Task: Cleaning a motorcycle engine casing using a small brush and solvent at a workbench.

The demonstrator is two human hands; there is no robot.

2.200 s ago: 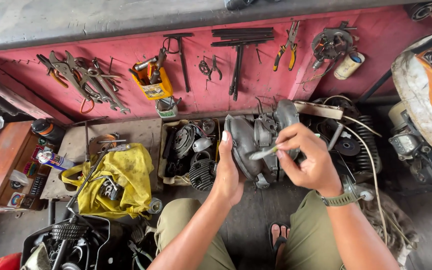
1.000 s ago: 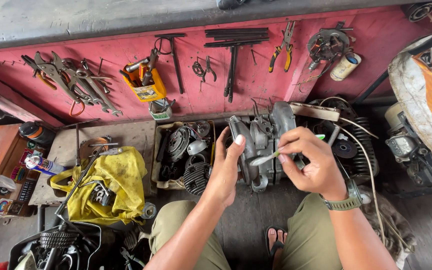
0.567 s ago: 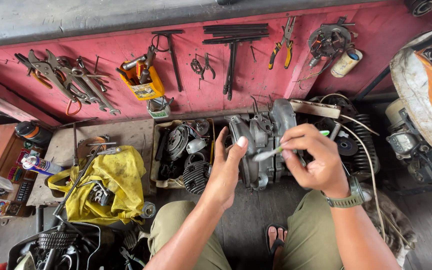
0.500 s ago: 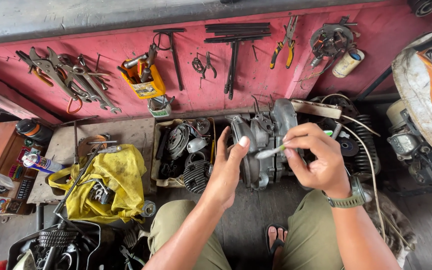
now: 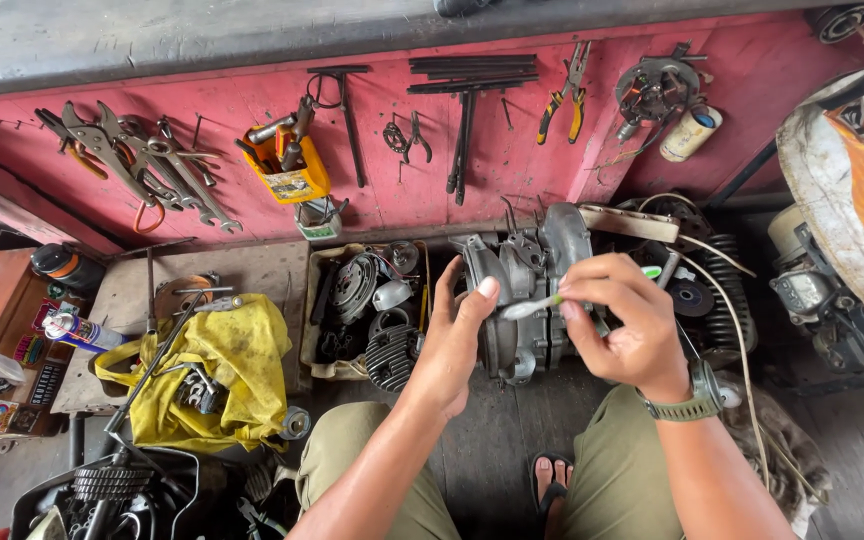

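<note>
Head view: a person sits on the floor before a red wall (image 5: 512, 170) hung with tools, looking down at both hands.
Engine: a grey engine (image 5: 527, 290) stands on the floor between the knees, close under the wall, upright as far as I can tell.
Left hand: the left hand (image 5: 452, 335) is half open, fingers spread and pressed flat on the left side of the engine; it grips nothing, it only steadies.
Right hand: the right hand (image 5: 622, 320) is closed in a pinch on a toothbrush (image 5: 542, 303), whose head points left and touches, or almost touches, the casing near the left thumb.
Around: a box (image 5: 367, 310) of metal parts lies just left of the engine, a yellow cloth (image 5: 207, 370) further left, and a pale cable (image 5: 732, 310) runs at the right behind the wrist.
Risk, tipping: the engine seems held by one flat palm only; I judge that a hard push with the brush could rock it toward the box.
Risk, fingers: the left thumb is very near the brush head and sharp edges of the casing, so a slip could scrape it.
Risk, dirt: loosened grit could fall into open holes of the casing; whether they are covered I cannot tell.
</note>
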